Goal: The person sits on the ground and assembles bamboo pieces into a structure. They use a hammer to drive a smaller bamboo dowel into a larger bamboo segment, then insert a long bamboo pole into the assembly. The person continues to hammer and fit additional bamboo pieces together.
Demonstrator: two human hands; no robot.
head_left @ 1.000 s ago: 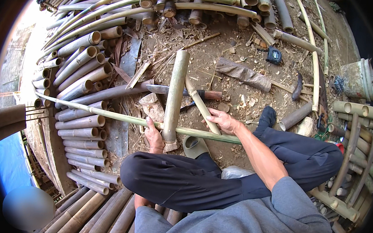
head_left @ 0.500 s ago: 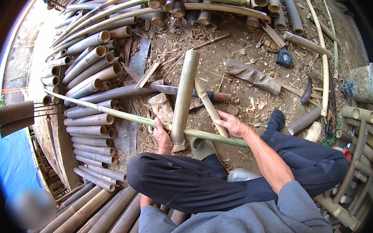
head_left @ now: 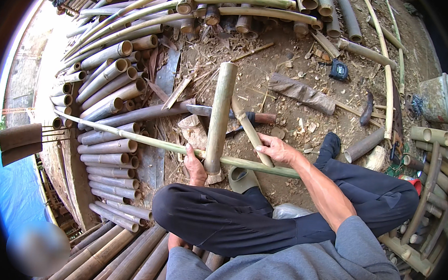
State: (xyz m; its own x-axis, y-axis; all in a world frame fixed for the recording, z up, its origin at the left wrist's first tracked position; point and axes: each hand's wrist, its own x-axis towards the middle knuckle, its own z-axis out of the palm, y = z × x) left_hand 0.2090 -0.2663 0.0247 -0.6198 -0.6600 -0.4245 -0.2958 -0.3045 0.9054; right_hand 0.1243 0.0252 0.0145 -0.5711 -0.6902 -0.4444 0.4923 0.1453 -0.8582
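A long, thin green bamboo pole (head_left: 133, 136) runs from the left across in front of my knees. A thick, short bamboo piece (head_left: 220, 117) is joined crosswise to it, standing away from me. My left hand (head_left: 195, 168) is closed round the pole just left of this piece, thumb over the top. Slanting between the thick piece and the pole is a thinner bamboo stick (head_left: 246, 125). My right hand (head_left: 278, 150) grips its near end, close to the pole. Behind the bamboo lies a machete (head_left: 267, 118) with a wooden handle, partly hidden.
Cut bamboo tubes (head_left: 110, 144) are stacked along the left. A wood block (head_left: 193, 131) stands beyond my left hand. On the chip-strewn ground lie a log piece (head_left: 302, 93), a tape measure (head_left: 339, 70) and a dark curved handle (head_left: 367, 109). A bucket (head_left: 437, 100) is at right.
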